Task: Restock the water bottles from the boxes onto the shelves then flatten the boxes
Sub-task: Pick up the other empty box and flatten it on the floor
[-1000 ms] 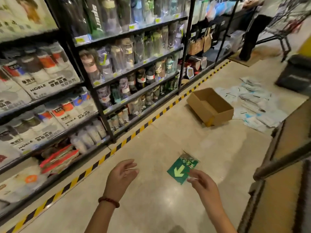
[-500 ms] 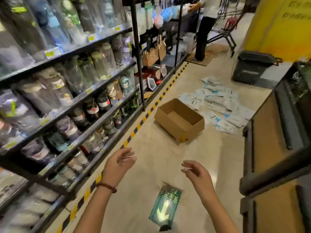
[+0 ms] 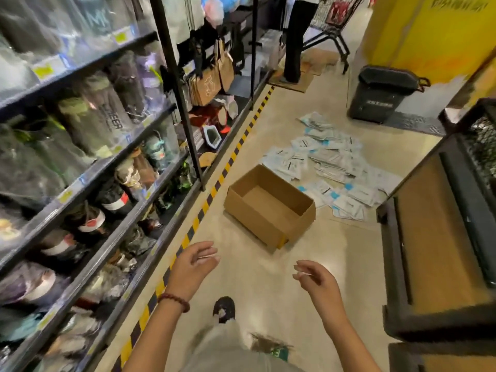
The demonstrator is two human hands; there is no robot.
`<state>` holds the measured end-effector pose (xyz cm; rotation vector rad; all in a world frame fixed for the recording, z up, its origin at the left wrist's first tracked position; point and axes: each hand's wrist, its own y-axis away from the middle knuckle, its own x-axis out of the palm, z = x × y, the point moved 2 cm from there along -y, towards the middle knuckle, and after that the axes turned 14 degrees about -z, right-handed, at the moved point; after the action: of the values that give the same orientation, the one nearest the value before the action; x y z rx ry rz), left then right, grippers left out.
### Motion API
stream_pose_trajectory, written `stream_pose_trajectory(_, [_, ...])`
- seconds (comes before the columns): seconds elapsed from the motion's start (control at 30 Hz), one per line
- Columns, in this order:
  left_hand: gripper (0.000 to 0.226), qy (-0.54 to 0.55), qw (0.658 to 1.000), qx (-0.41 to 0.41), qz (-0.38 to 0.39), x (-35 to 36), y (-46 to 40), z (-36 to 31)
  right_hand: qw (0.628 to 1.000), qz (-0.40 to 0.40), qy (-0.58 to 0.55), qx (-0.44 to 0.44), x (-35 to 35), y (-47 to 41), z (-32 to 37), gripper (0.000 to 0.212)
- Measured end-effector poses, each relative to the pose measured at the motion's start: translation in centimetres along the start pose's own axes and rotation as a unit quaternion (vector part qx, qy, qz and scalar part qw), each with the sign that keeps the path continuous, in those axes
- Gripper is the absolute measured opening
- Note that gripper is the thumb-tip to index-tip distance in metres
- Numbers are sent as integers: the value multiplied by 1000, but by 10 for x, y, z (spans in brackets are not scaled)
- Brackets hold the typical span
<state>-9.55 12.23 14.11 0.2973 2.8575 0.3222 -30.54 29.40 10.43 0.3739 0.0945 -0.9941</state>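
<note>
From the head camera, the only view there is, both hands are held out at waist height with nothing in them. The left hand (image 3: 193, 267) has its fingers loosely curved and relaxed; the right hand (image 3: 316, 281) is the same, fingers slack and a little spread. The 2 hands are apart, palms turned roughly toward each other.

The cardboard box (image 3: 269, 208) sits on the floor ahead of both hands, slightly toward the right one, top open and looking empty inside. Its long side runs diagonally, from near-left up to far-right, roughly parallel to the striped floor tape (image 3: 206, 202). I'd judge the right hand marginally nearer, though neither touches it.

To the left of the left hand, the shelves (image 3: 88, 181) are packed with wrapped water bottles (image 3: 107, 114). Beyond the box, a scatter of white packets (image 3: 330, 167) lies on the floor, just touching its far side.

With the box empty, flattening looks like the step due.
</note>
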Motion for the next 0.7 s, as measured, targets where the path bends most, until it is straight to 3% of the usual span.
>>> stream_pose_trajectory(0.3, [31, -40, 993, 27, 108, 59, -210, -89, 994, -102, -35, 15, 86, -136, 81, 22])
stream_pose_trajectory(0.53, [32, -102, 983, -1, 154, 121, -308, -85, 990, -126, -2, 66, 118, -216, 77, 24])
stream_pose_trajectory(0.7, [35, -142, 979, -33, 144, 169, -381, -54, 987, -112, 57, 100, 143, -304, 39, 21])
